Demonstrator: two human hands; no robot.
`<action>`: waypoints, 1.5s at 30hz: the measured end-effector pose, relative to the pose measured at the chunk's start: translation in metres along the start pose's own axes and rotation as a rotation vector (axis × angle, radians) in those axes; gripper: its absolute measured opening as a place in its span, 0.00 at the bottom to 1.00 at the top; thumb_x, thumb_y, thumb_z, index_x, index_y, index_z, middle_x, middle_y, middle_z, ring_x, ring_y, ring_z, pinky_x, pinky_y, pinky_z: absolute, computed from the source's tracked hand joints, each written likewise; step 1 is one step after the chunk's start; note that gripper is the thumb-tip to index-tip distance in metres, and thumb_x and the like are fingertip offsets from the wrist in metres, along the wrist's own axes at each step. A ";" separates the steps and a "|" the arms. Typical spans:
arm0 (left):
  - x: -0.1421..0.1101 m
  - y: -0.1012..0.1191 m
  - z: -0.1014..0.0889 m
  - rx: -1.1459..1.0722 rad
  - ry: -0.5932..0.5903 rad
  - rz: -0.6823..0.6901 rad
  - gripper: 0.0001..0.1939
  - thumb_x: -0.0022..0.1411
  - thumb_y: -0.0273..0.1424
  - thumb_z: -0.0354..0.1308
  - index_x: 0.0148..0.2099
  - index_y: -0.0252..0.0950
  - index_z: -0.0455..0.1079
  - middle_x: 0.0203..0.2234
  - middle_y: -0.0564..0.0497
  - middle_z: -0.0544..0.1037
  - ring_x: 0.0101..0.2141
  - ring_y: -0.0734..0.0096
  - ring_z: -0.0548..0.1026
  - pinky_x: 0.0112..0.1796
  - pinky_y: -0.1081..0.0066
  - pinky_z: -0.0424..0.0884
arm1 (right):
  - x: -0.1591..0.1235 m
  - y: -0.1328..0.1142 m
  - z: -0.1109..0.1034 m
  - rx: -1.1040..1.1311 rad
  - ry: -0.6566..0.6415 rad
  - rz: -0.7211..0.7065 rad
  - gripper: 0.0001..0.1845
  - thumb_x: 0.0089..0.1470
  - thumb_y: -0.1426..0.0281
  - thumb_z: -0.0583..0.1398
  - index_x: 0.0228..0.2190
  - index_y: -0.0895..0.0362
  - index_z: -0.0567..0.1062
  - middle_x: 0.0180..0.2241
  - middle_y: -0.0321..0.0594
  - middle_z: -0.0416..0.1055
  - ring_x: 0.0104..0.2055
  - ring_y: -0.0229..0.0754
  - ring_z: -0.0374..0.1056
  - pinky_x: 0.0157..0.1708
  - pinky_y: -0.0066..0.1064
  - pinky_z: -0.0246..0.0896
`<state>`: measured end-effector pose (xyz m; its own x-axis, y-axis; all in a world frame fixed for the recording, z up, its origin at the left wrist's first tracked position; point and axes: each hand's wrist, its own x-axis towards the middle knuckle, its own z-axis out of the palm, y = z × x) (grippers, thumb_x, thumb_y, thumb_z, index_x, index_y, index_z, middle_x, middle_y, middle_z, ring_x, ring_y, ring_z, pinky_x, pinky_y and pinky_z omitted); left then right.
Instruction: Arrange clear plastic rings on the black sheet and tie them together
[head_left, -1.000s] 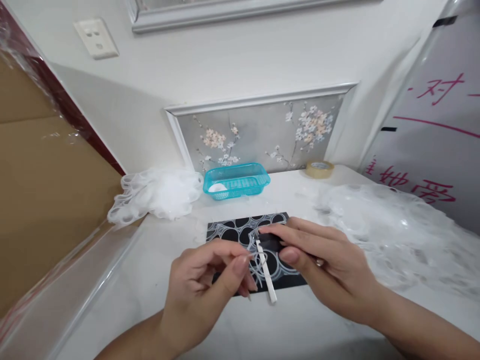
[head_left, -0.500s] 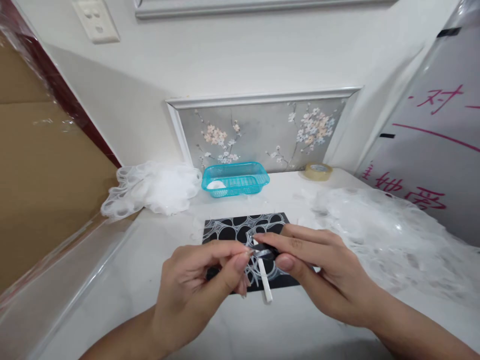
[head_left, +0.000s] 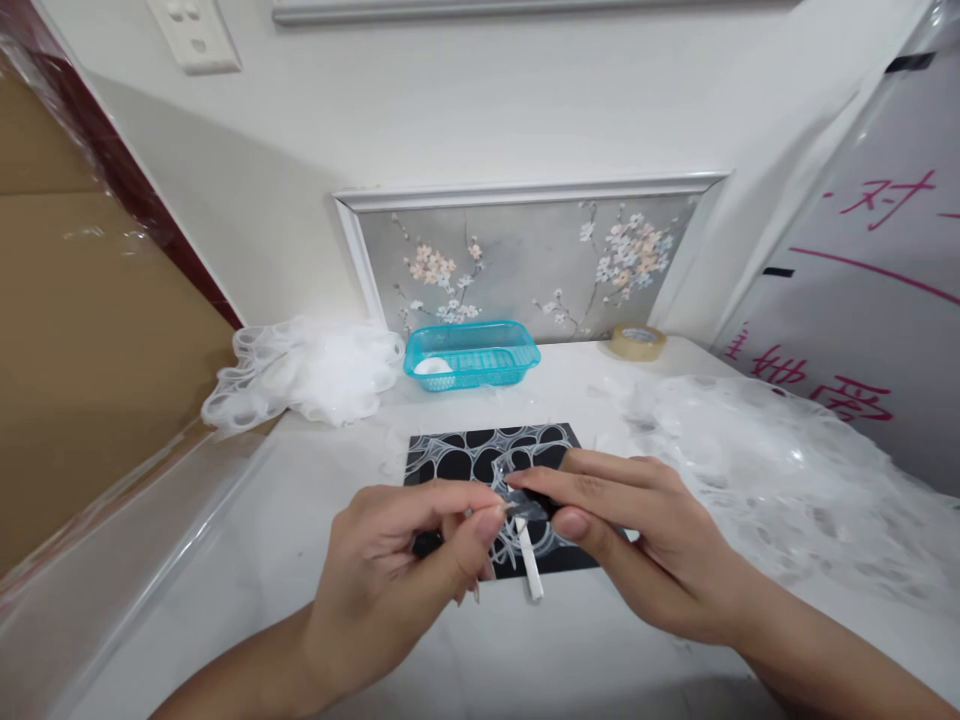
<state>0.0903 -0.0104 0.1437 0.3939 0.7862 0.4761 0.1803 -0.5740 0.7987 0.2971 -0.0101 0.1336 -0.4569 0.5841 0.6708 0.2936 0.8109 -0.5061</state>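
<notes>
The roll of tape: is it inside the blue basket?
No, the roll of tape lies on the table, to the right of the blue basket.

On the whiteboard [head_left: 847, 325] at my right I see red handwriting: in the upper row I read 对 [head_left: 889, 203], then a stroke cut off by the edge. Below a red line [head_left: 874, 268], the lower row ends in what looks like 爱 [head_left: 855, 400]; its other characters I can't read surely.
</notes>
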 end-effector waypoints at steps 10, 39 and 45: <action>0.000 0.000 0.001 -0.025 0.009 -0.030 0.07 0.62 0.26 0.55 0.35 0.41 0.74 0.16 0.60 0.73 0.14 0.85 0.68 0.18 0.86 0.67 | 0.001 0.000 0.001 0.014 0.004 -0.010 0.15 0.60 0.76 0.53 0.48 0.61 0.71 0.29 0.38 0.71 0.26 0.35 0.58 0.24 0.25 0.56; -0.002 0.002 0.003 0.004 0.027 -0.095 0.10 0.62 0.30 0.54 0.31 0.37 0.74 0.14 0.56 0.72 0.12 0.80 0.66 0.14 0.81 0.65 | 0.000 0.004 0.009 0.127 0.050 0.028 0.16 0.60 0.75 0.54 0.49 0.57 0.72 0.27 0.37 0.71 0.25 0.35 0.59 0.24 0.26 0.57; 0.000 0.002 0.004 0.000 0.043 -0.055 0.07 0.62 0.28 0.55 0.34 0.39 0.75 0.14 0.58 0.72 0.12 0.82 0.67 0.15 0.83 0.66 | -0.002 0.004 0.010 0.128 0.095 0.060 0.15 0.59 0.74 0.54 0.47 0.58 0.74 0.25 0.37 0.69 0.24 0.35 0.60 0.24 0.26 0.58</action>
<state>0.0938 -0.0128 0.1440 0.3442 0.8258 0.4467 0.2007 -0.5295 0.8242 0.2908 -0.0085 0.1250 -0.3587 0.6368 0.6826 0.2054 0.7671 -0.6077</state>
